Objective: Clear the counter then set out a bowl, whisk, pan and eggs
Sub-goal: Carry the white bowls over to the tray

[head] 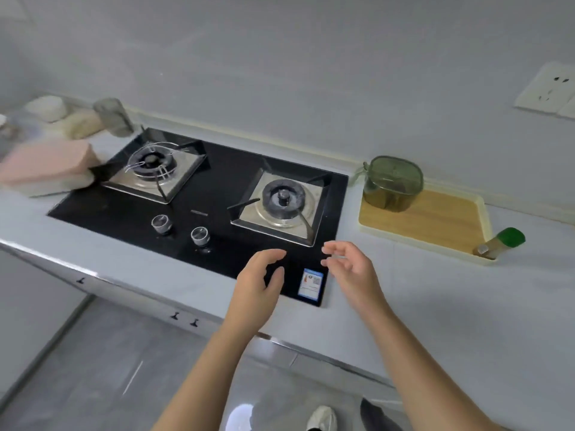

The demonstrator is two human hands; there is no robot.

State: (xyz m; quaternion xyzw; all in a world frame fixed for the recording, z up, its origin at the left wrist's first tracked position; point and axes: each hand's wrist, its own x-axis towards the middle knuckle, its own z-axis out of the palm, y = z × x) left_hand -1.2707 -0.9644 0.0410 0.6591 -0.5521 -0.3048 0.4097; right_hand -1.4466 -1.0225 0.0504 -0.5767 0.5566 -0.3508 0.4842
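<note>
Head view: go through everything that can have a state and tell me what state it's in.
Left hand: open, empty, above the hob.
Right hand: open, empty.
Left burner: unlit.
Right burner: unlit, bare.
Green container: lid on, upright on the tray.
Green-capped bottle: capped, tipped over at the tray's corner.

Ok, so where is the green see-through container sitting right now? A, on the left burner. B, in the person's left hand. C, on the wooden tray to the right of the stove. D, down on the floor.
C: the green container stands in the back left corner of the tray, right of the stove, while the left hand and right hand hold nothing.
</note>
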